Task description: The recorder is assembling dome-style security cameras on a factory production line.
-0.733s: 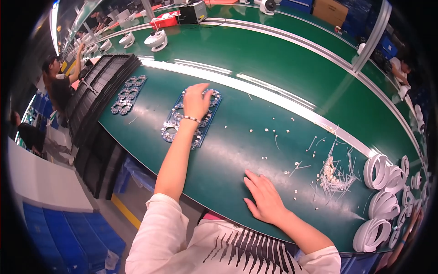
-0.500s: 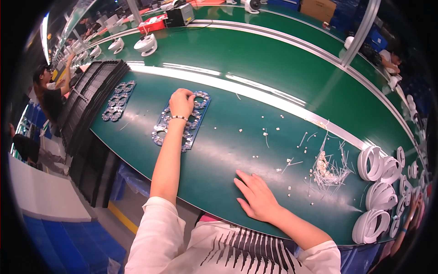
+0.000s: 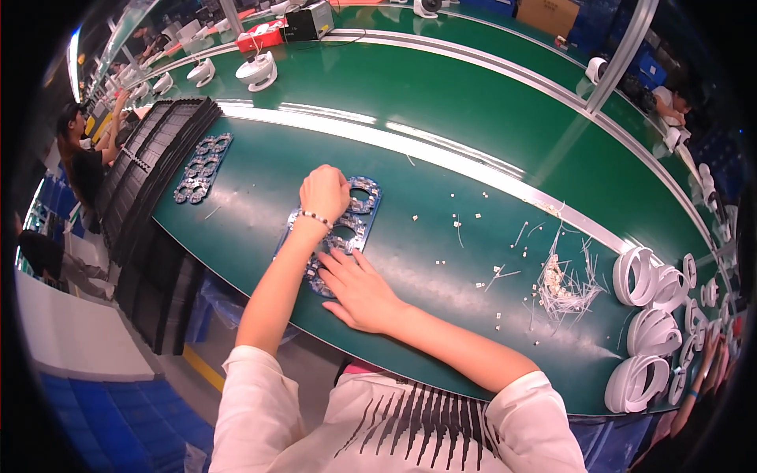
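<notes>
A blue circuit board panel (image 3: pixel 362 224) with several ring-shaped boards lies on the green table in front of me. My left hand (image 3: pixel 325 194), with a beaded bracelet at its wrist, is closed at the panel's far left part. Its fingertips are hidden behind the hand. Fingers apart, my right hand (image 3: pixel 356 293) rests over the near end of the same panel and covers part of it. Farther left lies a second blue circuit board panel (image 3: pixel 203 175), apart from both hands.
Stacked black trays (image 3: pixel 150 158) stand at the left table end. To the right lie a pile of white wires with small connectors (image 3: pixel 558 288) and several loose bits. White ring-shaped housings (image 3: pixel 631 386) line the right end. Beyond a metal rail runs a green conveyor (image 3: pixel 441 94); people work on both sides.
The panel has shifted right and toward me, along with my left hand. My right hand has moved left from the bare table onto the panel's near end.
</notes>
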### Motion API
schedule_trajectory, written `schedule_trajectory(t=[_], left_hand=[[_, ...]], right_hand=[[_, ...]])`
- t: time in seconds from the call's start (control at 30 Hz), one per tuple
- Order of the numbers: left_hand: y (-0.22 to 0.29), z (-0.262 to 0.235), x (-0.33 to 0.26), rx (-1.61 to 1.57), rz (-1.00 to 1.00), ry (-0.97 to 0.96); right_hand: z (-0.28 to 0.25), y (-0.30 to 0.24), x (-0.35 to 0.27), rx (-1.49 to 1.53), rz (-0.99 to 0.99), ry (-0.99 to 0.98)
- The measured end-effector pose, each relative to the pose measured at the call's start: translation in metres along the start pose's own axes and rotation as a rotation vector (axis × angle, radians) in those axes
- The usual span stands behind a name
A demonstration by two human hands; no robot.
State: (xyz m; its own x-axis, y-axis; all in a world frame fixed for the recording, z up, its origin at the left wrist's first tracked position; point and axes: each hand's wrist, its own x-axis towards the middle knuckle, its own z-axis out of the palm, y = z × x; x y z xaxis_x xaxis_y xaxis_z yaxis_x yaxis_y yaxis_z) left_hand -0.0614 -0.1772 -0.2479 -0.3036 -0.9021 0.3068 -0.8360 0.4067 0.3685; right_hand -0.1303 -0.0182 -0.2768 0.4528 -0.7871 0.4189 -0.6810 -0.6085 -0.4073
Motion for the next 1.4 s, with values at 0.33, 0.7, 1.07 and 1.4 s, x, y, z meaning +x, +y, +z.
schedule_trajectory(t=[0.33, 0.7, 1.07, 1.4], left_hand=[[-0.005, 0.017, -0.013, -0.166, 0.381, 0.417], [-0.011, 0.023, -0.007, -0.439, 0.153, 0.324], [0.015, 0.004, -0.007, -0.426, 0.495, 0.183], [-0.006, 0.043, -0.026, -0.029, 0.238, 0.138]], right_hand=[[0.003, 0.002, -0.001, 0.012, 0.069, -0.012], [0.003, 0.001, -0.003, 0.03, 0.081, 0.009], [-0.001, 0.007, -0.001, 0.068, 0.097, -0.018], [0.003, 0.003, 0.004, 0.08, 0.036, 0.002]])
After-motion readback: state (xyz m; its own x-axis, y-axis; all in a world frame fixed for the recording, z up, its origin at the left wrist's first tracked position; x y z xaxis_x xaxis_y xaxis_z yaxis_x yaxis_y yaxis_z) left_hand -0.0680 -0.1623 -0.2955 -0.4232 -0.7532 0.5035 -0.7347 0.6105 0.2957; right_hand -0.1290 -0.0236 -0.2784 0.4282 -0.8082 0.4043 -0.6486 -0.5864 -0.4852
